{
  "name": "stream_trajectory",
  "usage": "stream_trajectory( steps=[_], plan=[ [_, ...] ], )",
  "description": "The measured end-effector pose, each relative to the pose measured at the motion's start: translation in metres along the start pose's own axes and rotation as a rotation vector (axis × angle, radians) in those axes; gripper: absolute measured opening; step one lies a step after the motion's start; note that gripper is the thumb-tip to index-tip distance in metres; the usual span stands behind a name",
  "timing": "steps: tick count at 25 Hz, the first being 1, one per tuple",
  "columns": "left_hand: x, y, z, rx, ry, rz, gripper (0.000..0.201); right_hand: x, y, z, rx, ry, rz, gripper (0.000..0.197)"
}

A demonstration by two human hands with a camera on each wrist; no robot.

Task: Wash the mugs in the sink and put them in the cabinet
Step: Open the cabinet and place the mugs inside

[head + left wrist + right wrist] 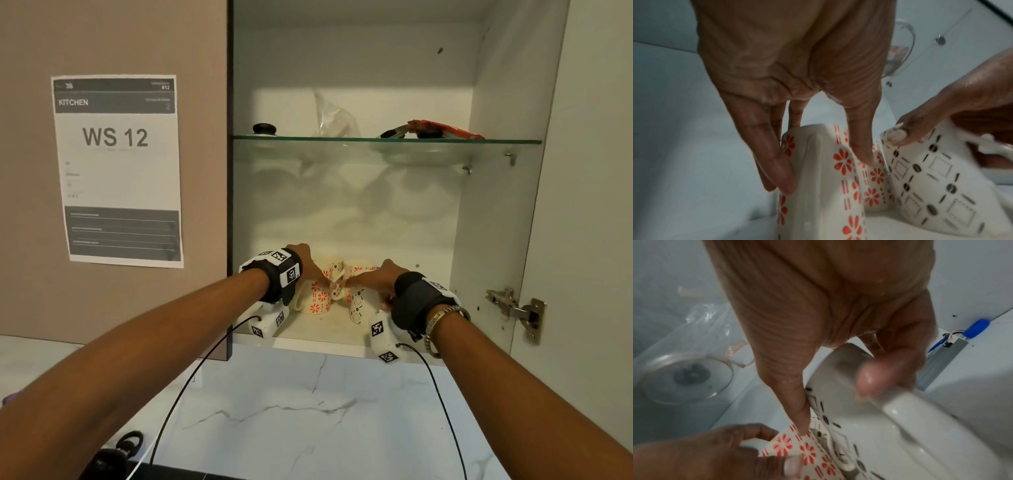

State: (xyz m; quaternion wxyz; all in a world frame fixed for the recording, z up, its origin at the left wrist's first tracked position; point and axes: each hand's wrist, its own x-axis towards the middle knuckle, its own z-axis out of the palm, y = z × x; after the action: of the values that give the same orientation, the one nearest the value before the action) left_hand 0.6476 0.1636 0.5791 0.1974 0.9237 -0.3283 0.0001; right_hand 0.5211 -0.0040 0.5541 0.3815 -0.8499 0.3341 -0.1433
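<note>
On the open cabinet's bottom shelf (308,334) a cream mug with orange flowers (317,301) stands beside a white mug with a black pattern (358,305). My left hand (313,270) pinches the orange-flower mug (818,203) between thumb and nearly straight fingers (781,172), beside its handle. My right hand (373,279) grips the black-patterned mug (931,178), which is tilted, with the thumb on its wall and curled fingers (869,381) at its handle side. A second orange-flower mug (873,191) stands just behind, between the two. Both mugs touch or nearly touch.
A glass shelf (376,140) above holds a black-knobbed lid (263,129), a clear plastic bag (334,118) and a red packet (442,128). The cabinet door hangs open at the right on a metal hinge (513,308). A paper sign (116,171) covers the closed left door.
</note>
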Motion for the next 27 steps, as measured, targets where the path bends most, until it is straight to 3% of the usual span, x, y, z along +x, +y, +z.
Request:
stream_trajectory(
  steps=[2, 5, 7, 8, 9, 12, 15, 17, 20, 21, 24, 25, 27],
  plan=[
    [0.000, -0.009, -0.004, -0.070, -0.076, -0.019, 0.077, -0.006, -0.003, -0.009, 0.063, -0.106, 0.010, 0.094],
    [-0.005, -0.013, 0.001, -0.043, -0.072, -0.005, 0.052, -0.030, -0.010, -0.025, 0.097, -0.299, 0.009, 0.050],
    [-0.010, -0.014, 0.005, -0.042, -0.027, 0.014, 0.053, -0.044, -0.013, -0.028, -0.022, -0.265, -0.038, 0.030],
    [-0.011, -0.015, 0.006, -0.060, -0.018, 0.018, 0.056, -0.047, -0.012, -0.026, -0.073, -0.208, -0.058, 0.029],
    [-0.013, -0.016, 0.006, -0.083, -0.015, 0.024, 0.058, -0.046, -0.012, -0.022, -0.096, -0.139, -0.068, 0.036],
    [-0.016, -0.022, 0.006, -0.154, -0.024, 0.038, 0.062, -0.030, -0.010, -0.002, -0.120, 0.107, -0.068, 0.082],
    [-0.013, -0.026, 0.010, -0.186, 0.001, 0.060, 0.066, -0.018, -0.014, 0.021, -0.095, 0.274, -0.095, 0.101],
    [-0.008, -0.031, 0.014, -0.156, 0.018, 0.075, 0.064, -0.013, -0.016, 0.029, -0.032, 0.289, -0.074, 0.112],
    [-0.003, -0.036, 0.022, -0.066, 0.022, 0.100, 0.052, -0.013, -0.016, 0.028, 0.052, 0.193, -0.039, 0.136],
    [-0.001, -0.037, 0.024, -0.033, 0.034, 0.112, 0.050, -0.019, -0.018, 0.024, 0.100, 0.141, -0.019, 0.126],
    [-0.004, -0.033, 0.027, 0.025, 0.067, 0.123, 0.051, -0.040, -0.020, 0.015, 0.209, -0.014, 0.048, 0.061],
    [-0.005, -0.030, 0.027, 0.019, 0.069, 0.117, 0.053, -0.042, -0.018, 0.014, 0.205, -0.013, 0.047, 0.049],
    [-0.008, -0.027, 0.027, 0.005, 0.061, 0.108, 0.057, -0.043, -0.015, 0.019, 0.168, 0.055, 0.011, 0.044]
  ],
)
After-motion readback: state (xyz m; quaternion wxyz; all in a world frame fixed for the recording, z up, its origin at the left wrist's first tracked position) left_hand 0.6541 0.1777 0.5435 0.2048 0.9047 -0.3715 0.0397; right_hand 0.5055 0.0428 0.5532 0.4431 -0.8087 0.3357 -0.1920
